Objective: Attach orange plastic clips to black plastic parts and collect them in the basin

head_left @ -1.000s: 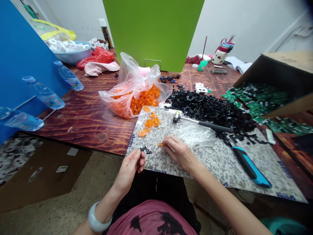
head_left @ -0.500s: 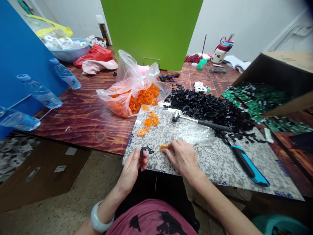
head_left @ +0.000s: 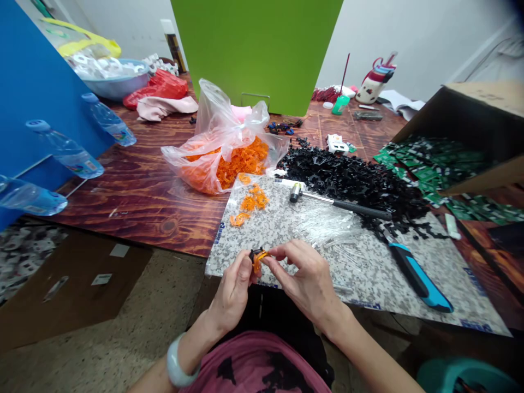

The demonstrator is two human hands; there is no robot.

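Between finger and thumb, my left hand (head_left: 232, 292) grips a small curved black plastic part (head_left: 254, 252). My right hand (head_left: 305, 275) pinches an orange plastic clip (head_left: 260, 261), which lies against the black part. Fingers hide some of both pieces. The two hands meet over the near edge of a speckled grey board (head_left: 278, 224). On that board, beyond my hands, lie several loose orange clips (head_left: 254, 197), a small hammer (head_left: 339, 204) with a black handle and a heap of thin clear strips (head_left: 327, 222).
A clear plastic bag (head_left: 213, 131) of orange clips stands behind the board. Heaped black parts (head_left: 352, 180) spread to its right. A blue-and-black handled tool (head_left: 420, 278) lies at right, near a cardboard box (head_left: 487, 103) with green circuit boards (head_left: 438, 158). Water bottles (head_left: 67, 150) line the left.
My right hand has brought the orange clip up from the board against the black part. My left hand has shifted right, toward it.
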